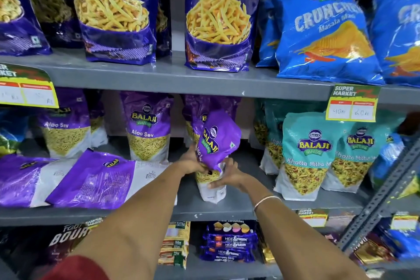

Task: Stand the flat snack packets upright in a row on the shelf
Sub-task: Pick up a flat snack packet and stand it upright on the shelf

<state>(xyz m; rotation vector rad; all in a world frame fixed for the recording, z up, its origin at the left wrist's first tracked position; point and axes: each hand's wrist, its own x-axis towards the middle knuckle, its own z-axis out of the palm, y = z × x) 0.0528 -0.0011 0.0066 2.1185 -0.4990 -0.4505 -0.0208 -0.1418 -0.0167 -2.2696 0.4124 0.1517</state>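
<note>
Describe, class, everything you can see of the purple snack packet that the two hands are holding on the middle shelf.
The glossy purple plastic Aloo Sev packet stands on its white base on the grey metal middle shelf. Its top half is folded over and leans right, showing the yellow Balaji logo. A clear window shows yellow sev. The left hand grips its left side and the right hand holds its lower front. Similar purple packets stand behind it.

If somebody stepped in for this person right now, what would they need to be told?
Left hand and right hand: both grip one purple Aloo Sev packet, base on the middle shelf, top flopping over.
Done: other Aloo Sev packets stand behind.
Left: steady this one, then stand up the two flat purple packets lying to its left.
</note>
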